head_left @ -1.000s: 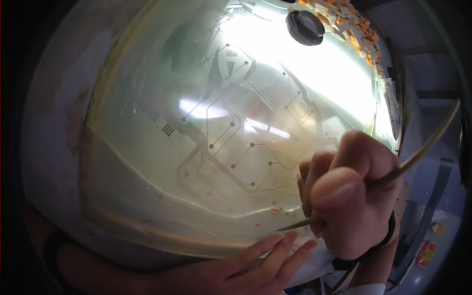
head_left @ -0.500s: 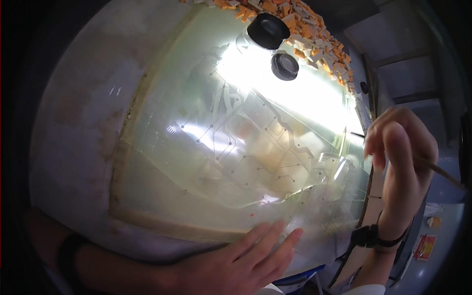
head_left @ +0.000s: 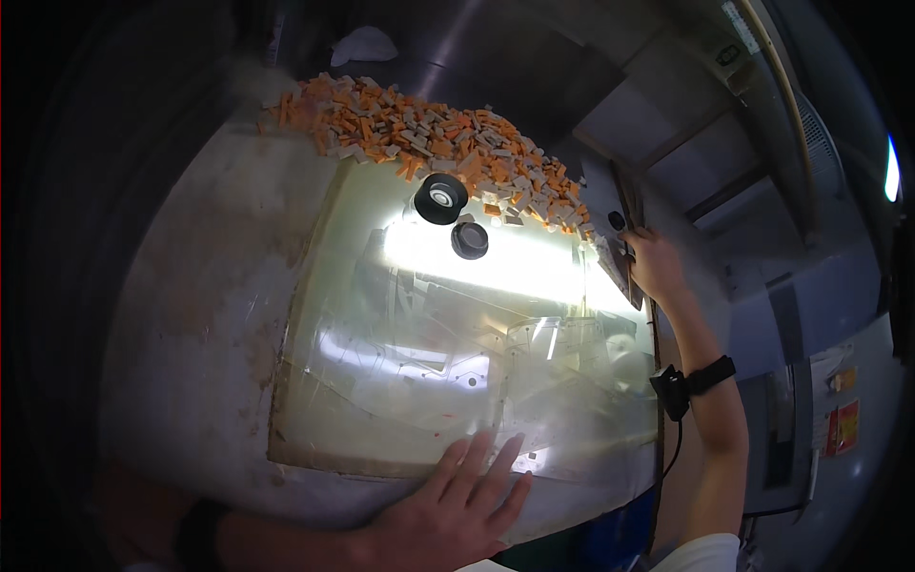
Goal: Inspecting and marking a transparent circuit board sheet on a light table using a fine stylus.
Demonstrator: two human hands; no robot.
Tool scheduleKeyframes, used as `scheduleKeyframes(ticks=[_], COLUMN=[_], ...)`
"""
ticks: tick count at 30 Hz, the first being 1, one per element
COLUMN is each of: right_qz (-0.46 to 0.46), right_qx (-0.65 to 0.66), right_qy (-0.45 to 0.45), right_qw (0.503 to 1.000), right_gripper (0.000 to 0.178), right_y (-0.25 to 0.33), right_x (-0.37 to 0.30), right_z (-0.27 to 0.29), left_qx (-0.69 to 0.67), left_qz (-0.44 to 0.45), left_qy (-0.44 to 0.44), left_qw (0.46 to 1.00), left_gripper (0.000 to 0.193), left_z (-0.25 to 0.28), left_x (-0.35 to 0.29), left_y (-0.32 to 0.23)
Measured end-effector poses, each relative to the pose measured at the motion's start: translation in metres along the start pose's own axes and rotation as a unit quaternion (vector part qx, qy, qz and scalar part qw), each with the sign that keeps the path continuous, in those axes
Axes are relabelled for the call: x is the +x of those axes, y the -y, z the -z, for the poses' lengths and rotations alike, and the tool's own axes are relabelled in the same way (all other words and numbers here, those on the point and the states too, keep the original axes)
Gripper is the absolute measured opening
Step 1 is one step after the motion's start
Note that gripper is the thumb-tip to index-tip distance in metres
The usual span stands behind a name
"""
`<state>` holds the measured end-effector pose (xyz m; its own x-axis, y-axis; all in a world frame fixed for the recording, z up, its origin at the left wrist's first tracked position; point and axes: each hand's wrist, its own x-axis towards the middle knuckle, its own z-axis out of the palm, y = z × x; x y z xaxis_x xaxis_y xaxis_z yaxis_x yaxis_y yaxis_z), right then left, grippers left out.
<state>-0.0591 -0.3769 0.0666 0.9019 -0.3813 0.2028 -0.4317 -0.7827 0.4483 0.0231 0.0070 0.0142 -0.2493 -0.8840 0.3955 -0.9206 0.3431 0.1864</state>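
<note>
My left hand (head_left: 456,503) lies with its fingers spread at the near edge of a lit glass panel (head_left: 315,429), over clear film. On the panel rest transparent sheets (head_left: 562,367), one printed with fine dark circuit-like lines and dots. My right hand (head_left: 656,265) is stretched out to the panel's far right edge. Its fingers are bent together beside thin dark and brown stick-like pieces; what they grip is too small to make out. Two round black-topped pieces stand near the far edge: a larger jar-like one (head_left: 441,198) and a smaller cap-like one (head_left: 470,240).
A long heap of orange and pale small blocks (head_left: 429,133) lines the panel's far side. A stained pale tabletop (head_left: 210,286) extends to the left. Strong light glares across the panel's far half. A cable hangs from the black device (head_left: 672,389) at my right wrist.
My right hand, which held a slim stick-like tool over the panel's right side, has reached farther away to the far right edge. The view has shifted and shows more of the block heap.
</note>
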Motion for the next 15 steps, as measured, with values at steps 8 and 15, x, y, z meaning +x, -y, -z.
scheduleKeyframes(ticks=[8,15], right_qz=[-0.034,-0.088], right_qx=[0.138,0.403], right_qy=[-0.082,-0.149], right_qw=[0.986,0.899], right_gripper=[0.018,0.004], right_y=[-0.005,0.057], right_x=[-0.005,-0.013], right_z=[0.01,0.044], left_qx=[-0.09,-0.08], left_qz=[0.056,0.063], left_qy=[0.061,0.087], left_qw=[0.993,0.991], left_gripper=[0.06,0.063], left_z=[0.013,0.012], left_x=[0.002,0.011], left_y=[-0.005,-0.003])
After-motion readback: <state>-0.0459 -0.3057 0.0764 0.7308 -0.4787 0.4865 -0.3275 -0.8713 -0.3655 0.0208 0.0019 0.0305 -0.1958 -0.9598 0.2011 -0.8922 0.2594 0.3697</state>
